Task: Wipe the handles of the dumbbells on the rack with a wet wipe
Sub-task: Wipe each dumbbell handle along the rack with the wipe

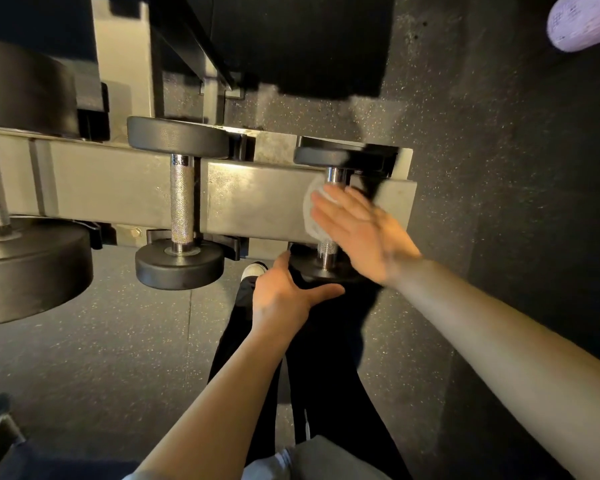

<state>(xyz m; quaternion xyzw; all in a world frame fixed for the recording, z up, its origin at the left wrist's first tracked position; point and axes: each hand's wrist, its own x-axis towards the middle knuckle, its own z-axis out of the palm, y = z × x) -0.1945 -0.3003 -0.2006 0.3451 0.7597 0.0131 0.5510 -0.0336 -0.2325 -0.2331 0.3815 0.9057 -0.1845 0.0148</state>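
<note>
Three black dumbbells lie across the grey metal rack (118,188). My right hand (357,230) presses a white wet wipe (310,209) against the knurled handle (327,249) of the rightmost, smallest dumbbell, its fingers stretched out over the wipe. My left hand (284,296) grips the near black head (323,271) of that same dumbbell from below, thumb out to the right. The middle dumbbell (182,202) shows its full knurled handle. The large dumbbell (21,265) at the far left is partly cut off by the frame.
Speckled black rubber floor lies below and right of the rack. My dark trousers and a shoe (253,270) stand under the rack's edge. A dark bench or panel (291,43) sits behind the rack. A pale purple object (582,22) shows at the top right corner.
</note>
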